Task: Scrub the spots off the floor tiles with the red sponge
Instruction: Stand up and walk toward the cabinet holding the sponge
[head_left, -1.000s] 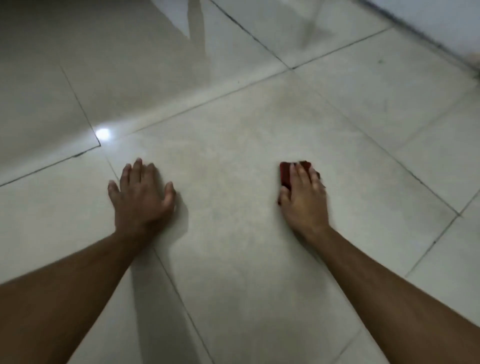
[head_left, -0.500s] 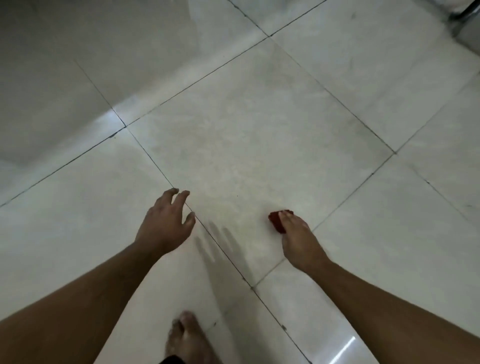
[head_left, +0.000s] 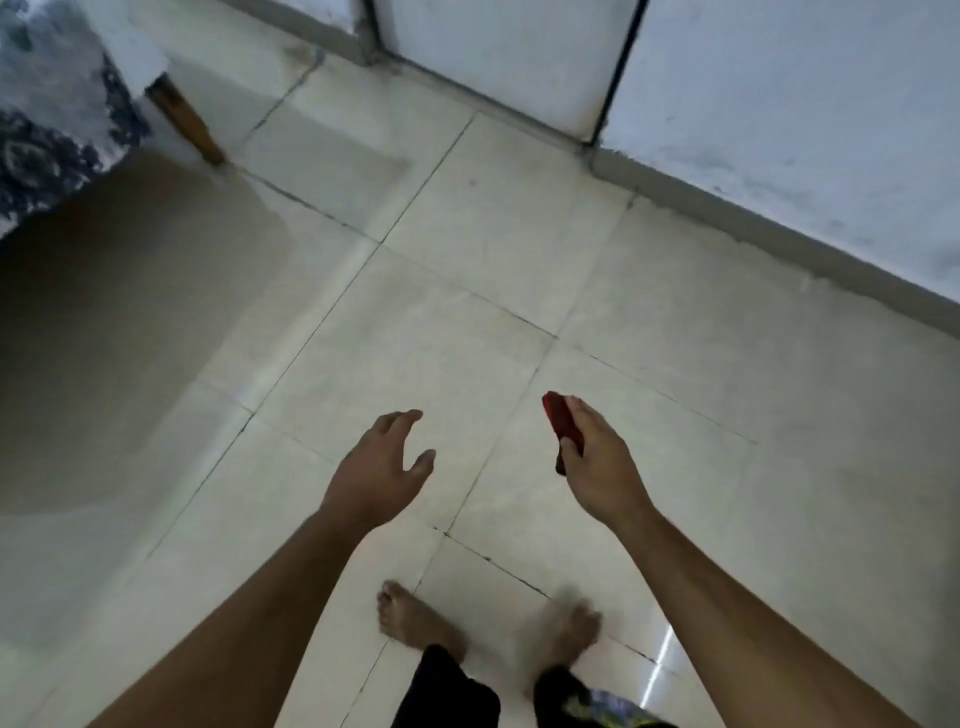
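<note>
While both hands hang above the floor tiles (head_left: 467, 322), right hand (head_left: 597, 462) gripping red sponge (head_left: 560, 426), left hand (head_left: 382, 467) loosely spread.

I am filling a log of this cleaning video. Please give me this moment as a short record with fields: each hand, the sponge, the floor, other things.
left hand: left hand held above the floor, fingers loose, holds nothing
right hand: right hand grips the red sponge
sponge: lifted off the tiles
floor: pale floor tiles with dark grout lines
feet: bare feet standing on the tiles
background: wall; wooden furniture leg
</note>
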